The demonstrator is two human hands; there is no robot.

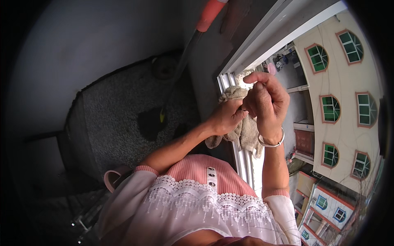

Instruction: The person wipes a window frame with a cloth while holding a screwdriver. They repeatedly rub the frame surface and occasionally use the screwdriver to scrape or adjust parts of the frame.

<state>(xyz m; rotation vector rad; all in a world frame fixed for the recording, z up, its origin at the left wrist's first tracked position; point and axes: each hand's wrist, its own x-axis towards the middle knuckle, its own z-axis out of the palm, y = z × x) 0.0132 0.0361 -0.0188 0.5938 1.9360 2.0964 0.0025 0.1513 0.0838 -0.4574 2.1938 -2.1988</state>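
My left hand (229,117) is closed around part of a worn beige cloth (243,130), apparently a towel, that lies bunched over the white window track (243,160). Folds of the cloth show above and below that hand. Just to the right, my right hand (267,103), with a silver bangle on its wrist, is raised against the left one. Its index finger is bent and its other fingers are curled. Whether something small is pinched between its fingers cannot be seen. The fingertips of my left hand are partly hidden behind the right.
A pole with a red grip (210,15) leans at the upper middle, over a dark speckled floor (117,107). A pink curved rim (110,181) and metal bars (81,223) are at lower left. Outside the window stands a building (344,80), with a lower street area beside it.
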